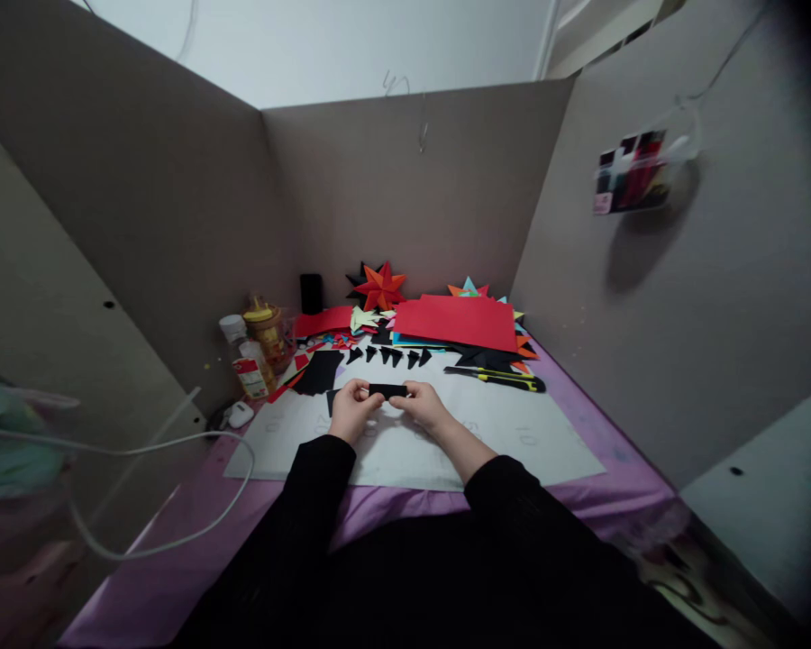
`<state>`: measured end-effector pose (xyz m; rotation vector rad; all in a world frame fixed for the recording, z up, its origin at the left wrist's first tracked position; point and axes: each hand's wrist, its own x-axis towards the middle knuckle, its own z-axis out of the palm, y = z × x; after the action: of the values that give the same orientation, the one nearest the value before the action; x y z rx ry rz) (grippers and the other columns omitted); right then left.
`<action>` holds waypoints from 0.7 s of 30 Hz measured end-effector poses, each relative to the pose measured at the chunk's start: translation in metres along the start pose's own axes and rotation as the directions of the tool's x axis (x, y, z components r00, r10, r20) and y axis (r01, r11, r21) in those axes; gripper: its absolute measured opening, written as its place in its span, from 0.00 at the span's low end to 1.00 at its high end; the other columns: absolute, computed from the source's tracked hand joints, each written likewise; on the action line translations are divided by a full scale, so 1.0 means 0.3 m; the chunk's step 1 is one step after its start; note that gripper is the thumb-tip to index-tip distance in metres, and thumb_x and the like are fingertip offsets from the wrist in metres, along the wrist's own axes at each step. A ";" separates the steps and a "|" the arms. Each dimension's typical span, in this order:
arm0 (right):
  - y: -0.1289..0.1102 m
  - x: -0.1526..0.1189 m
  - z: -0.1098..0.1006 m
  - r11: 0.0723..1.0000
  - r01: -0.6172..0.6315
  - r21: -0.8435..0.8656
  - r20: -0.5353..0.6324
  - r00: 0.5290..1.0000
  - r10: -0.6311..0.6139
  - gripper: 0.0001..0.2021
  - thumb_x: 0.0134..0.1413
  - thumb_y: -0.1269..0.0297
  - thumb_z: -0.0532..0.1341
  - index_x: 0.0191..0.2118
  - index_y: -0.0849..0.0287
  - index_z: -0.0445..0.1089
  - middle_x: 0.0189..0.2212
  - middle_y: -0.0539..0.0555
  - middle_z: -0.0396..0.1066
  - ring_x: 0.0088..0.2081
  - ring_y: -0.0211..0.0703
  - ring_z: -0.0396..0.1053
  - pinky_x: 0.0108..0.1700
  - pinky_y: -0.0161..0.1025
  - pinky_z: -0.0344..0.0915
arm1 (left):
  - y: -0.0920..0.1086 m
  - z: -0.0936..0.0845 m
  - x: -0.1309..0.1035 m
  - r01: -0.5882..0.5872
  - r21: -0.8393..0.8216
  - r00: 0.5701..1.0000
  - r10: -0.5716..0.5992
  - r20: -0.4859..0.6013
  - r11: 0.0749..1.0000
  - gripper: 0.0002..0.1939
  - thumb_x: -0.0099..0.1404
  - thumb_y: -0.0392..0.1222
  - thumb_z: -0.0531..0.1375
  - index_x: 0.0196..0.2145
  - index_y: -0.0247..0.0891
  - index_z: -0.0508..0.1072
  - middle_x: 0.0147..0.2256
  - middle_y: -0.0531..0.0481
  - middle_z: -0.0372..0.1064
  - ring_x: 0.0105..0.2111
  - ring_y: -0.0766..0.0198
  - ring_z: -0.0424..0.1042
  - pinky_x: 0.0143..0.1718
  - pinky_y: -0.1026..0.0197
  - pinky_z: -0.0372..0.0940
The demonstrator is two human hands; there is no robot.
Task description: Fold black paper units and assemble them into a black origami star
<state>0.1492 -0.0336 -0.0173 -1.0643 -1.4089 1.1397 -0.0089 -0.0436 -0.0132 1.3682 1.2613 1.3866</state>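
A small strip of black paper (387, 391) is stretched level between my two hands, just above a white sheet (487, 442). My left hand (352, 410) pinches its left end, and my right hand (422, 405) grips the right end between thumb and fingers. Beyond the hands, several small folded black paper pieces (390, 357) stand in a row. Larger black paper (320, 372) lies to the left, and part of another dark piece shows beside my left hand. A yellow and black utility knife (504, 379) rests to the right.
Red paper sheets (456, 322) are stacked at the back, near folded paper stars (381, 287). Bottles (251, 368) and a white earphone case (239, 415) stand at the left. A white cable (168, 444) loops at the left front. Grey partitions (412, 198) surround the purple-covered table (622, 473).
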 end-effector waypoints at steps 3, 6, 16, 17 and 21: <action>-0.001 0.002 -0.002 0.997 -0.033 0.071 0.006 0.999 0.033 0.10 0.31 0.62 0.66 0.18 0.62 0.66 0.14 0.45 0.59 0.19 0.32 0.53 0.22 0.32 0.48 | -0.006 0.001 0.004 0.070 -0.085 0.997 -0.066 0.049 0.994 0.15 0.47 0.44 0.63 0.31 0.35 0.66 0.19 0.54 0.67 0.23 0.64 0.71 0.22 0.67 0.60; -0.005 0.003 -0.002 0.990 -0.077 0.116 0.017 0.997 0.076 0.10 0.30 0.62 0.66 0.18 0.62 0.66 0.14 0.45 0.59 0.18 0.32 0.53 0.21 0.32 0.48 | -0.014 0.002 0.009 0.075 -0.087 0.995 -0.068 0.076 0.993 0.14 0.49 0.45 0.62 0.30 0.34 0.68 0.20 0.51 0.69 0.25 0.62 0.73 0.24 0.66 0.62; 0.011 0.006 -0.002 1.000 0.026 0.012 -0.016 1.000 -0.025 0.11 0.38 0.58 0.62 0.20 0.62 0.66 0.15 0.46 0.59 0.20 0.34 0.54 0.23 0.33 0.50 | -0.008 -0.004 0.003 0.084 -0.080 0.991 -0.075 0.113 0.993 0.16 0.52 0.50 0.61 0.29 0.34 0.68 0.23 0.49 0.70 0.24 0.65 0.71 0.21 0.68 0.59; 0.014 0.006 -0.003 0.998 0.058 -0.028 -0.028 0.998 -0.058 0.10 0.39 0.59 0.62 0.21 0.62 0.66 0.16 0.47 0.60 0.21 0.34 0.55 0.24 0.33 0.51 | -0.005 -0.002 -0.001 0.072 -0.051 0.990 -0.065 0.126 0.996 0.15 0.51 0.50 0.61 0.29 0.34 0.68 0.22 0.50 0.69 0.22 0.67 0.69 0.21 0.68 0.58; 0.019 0.008 -0.004 0.985 0.124 -0.124 -0.062 0.989 -0.132 0.09 0.40 0.61 0.61 0.21 0.61 0.66 0.18 0.48 0.62 0.24 0.36 0.58 0.27 0.34 0.54 | 0.007 0.007 -0.017 -0.016 0.127 0.983 -0.008 0.183 0.992 0.13 0.49 0.46 0.62 0.29 0.34 0.69 0.18 0.55 0.63 0.16 0.71 0.61 0.17 0.69 0.53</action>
<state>0.1503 -0.0301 -0.0226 -1.0710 -1.4833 0.9267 -0.0060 -0.0488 -0.0124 1.5486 1.2421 1.1695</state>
